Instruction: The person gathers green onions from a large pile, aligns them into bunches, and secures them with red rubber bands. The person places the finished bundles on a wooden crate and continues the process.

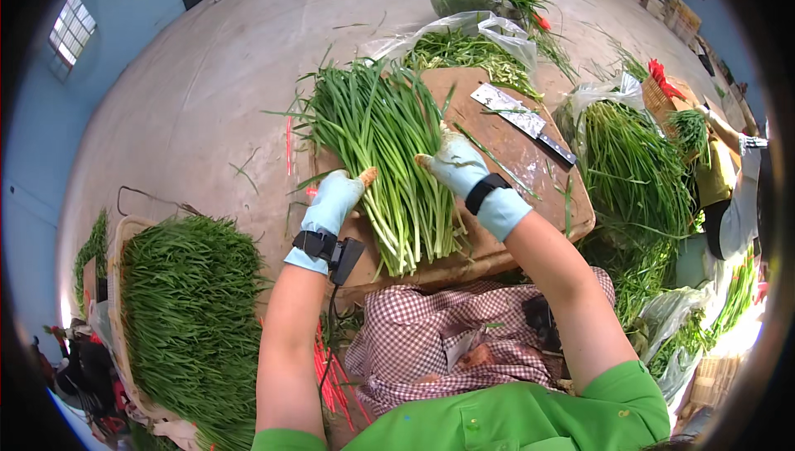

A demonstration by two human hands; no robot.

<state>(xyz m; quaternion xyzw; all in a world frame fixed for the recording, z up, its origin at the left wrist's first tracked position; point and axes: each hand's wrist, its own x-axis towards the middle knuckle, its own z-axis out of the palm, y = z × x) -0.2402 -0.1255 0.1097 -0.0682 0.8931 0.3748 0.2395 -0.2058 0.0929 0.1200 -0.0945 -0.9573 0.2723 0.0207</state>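
A thick bundle of garlic chives (pixel 391 146) lies on a wooden board (pixel 528 202), its pale stem ends towards me. My left hand (pixel 335 199), in a light blue glove, grips the bundle's left side, thumb on top and the other fingers hidden. At the right side is my right hand (pixel 456 162), gloved too, its thumb against the leaves; part of its fingers is hidden. To the right of that hand a cleaver (pixel 522 118) with a black handle rests on the board, with loose leaves around it.
A basket (pixel 118 289) full of chives stands at the left. Plastic bags of greens (pixel 472 47) lie beyond the board. More chives (pixel 633 165) are heaped at the right, near another person's arm (pixel 723 131). Red ties (pixel 332 382) lie beside a checkered cloth (pixel 404 333).
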